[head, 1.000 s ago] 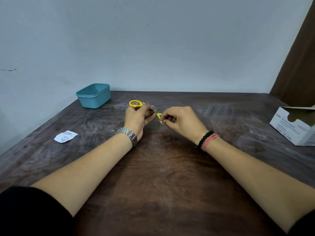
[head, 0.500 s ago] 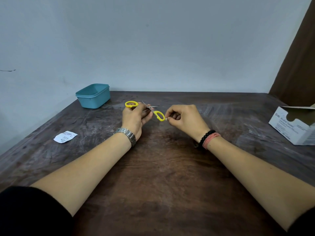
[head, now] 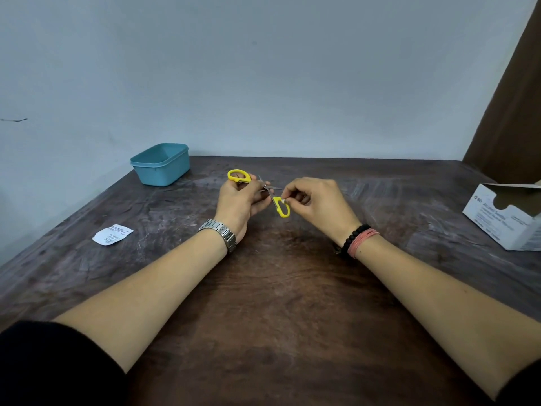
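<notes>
Scissors [head: 265,187] with yellow loops are held open wide above the table [head: 278,303], towards its far middle and between the two hands. The left hand [head: 238,202] has its fingers curled round the arm below the upper loop, which sticks out above the knuckles. The lower loop hangs down to the right. There the right hand [head: 317,205] pinches a small white scrap [head: 283,200] between thumb and forefinger, pressing it against the loop's top edge; its other fingers are curled in. The blade tips point away, just above the hands. A teal tub [head: 161,164] stands at the far left corner. A torn wrapper [head: 112,234] lies near the left edge, and an opened white box [head: 503,221] sits at the right.
</notes>
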Tool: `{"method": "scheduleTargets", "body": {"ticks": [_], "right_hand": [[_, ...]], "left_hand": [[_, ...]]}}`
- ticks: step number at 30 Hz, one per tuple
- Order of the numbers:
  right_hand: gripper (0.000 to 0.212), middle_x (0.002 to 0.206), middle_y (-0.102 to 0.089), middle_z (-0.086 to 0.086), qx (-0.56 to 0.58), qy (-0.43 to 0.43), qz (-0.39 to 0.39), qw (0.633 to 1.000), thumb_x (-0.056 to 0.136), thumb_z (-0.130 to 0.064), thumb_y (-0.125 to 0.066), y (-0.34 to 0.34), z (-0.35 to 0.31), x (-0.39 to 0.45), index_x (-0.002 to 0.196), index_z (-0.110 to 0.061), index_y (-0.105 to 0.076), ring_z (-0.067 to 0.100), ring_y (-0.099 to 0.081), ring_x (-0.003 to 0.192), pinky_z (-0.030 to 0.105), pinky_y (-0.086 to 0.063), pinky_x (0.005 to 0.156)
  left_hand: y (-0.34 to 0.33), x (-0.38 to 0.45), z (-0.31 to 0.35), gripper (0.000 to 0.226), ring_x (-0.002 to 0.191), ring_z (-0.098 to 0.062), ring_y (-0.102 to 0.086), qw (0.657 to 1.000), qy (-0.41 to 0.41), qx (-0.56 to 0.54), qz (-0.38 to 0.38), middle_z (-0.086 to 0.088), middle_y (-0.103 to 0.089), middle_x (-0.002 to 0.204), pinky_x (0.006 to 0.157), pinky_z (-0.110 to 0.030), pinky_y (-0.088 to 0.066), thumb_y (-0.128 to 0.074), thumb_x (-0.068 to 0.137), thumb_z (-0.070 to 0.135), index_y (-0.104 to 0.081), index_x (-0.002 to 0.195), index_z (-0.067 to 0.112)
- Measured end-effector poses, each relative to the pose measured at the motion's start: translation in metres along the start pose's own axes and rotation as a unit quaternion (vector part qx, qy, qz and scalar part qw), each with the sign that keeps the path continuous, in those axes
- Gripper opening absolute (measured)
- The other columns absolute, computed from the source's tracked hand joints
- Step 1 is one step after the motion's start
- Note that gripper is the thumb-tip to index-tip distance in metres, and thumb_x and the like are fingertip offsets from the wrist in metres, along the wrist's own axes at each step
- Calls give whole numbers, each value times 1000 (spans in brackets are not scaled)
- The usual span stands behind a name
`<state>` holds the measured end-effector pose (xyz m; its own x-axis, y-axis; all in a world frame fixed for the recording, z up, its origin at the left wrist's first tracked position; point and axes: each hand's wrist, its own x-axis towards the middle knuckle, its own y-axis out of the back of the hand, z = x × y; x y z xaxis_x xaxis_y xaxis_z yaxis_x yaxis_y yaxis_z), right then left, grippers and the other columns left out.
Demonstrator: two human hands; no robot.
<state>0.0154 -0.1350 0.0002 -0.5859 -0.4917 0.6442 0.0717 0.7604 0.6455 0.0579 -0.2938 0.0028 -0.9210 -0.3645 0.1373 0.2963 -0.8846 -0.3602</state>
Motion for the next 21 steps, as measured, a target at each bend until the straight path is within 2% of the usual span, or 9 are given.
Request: {"method": "scheduleTargets", "body": {"ticks": [3, 8, 11, 13, 18, 21], "right_hand": [[9, 76, -66, -4, 3, 6, 3, 1000, 79, -8, -69, 0, 1, 1, 84, -16, -71, 10, -60, 69, 25, -51, 65], [11, 76, -66, -6, -13, 7, -8, 1000, 80, -9, -68, -1, 2, 0, 85, -17, -72, 8, -59, 69, 25, -51, 66], [9, 76, -66, -5, -15, 10, -5, 1000, 80, -9, -69, -2, 3, 0, 85, -17, -71, 9, -59, 68, 26, -51, 65], [10, 75, -65, -6, -15, 16, 1, 1000, 79, -9, -69, -2, 3, 1, 84, -17, -71, 8, -58, 67, 27, -51, 65], [10, 77, -66, -5, -24, 21, -11, 999, 80, -9, -69, -2, 2, 1, 86, -16, -71, 8, -59, 68, 26, -51, 67], [9, 77, -66, -5, -23, 25, -11, 999, 80, -9, -69, -2, 2, 0, 85, -16, -71, 7, -57, 68, 25, -51, 66]], "left_hand": [[-3, -3, -2, 17, 67, -13, -68, 998, -1, 44, -51, -7, -65, 83, 64, -27, -59, -57, 91, -1, -51, 84, 14], [2, 1, -1, 14, 75, -19, -69, 1000, -9, -12, 6, -4, -68, 82, 65, -28, -58, -57, 92, 1, -51, 89, 13], [1, 1, -2, 14, 70, -15, -68, 1000, -1, 12, -29, 0, -69, 75, 65, -28, -58, -58, 91, 0, -52, 87, 13], [-2, -2, -4, 15, 69, -13, -68, 997, -1, 39, -61, -2, -68, 77, 66, -29, -59, -59, 90, 0, -53, 86, 13], [3, 1, 0, 14, 72, -15, -69, 1000, -11, -9, -4, -6, -69, 85, 65, -27, -58, -58, 91, 1, -52, 88, 13], [2, 0, -2, 16, 68, -13, -67, 999, -8, 19, -37, -3, -69, 79, 65, -28, -58, -59, 90, 0, -52, 86, 14]]}}
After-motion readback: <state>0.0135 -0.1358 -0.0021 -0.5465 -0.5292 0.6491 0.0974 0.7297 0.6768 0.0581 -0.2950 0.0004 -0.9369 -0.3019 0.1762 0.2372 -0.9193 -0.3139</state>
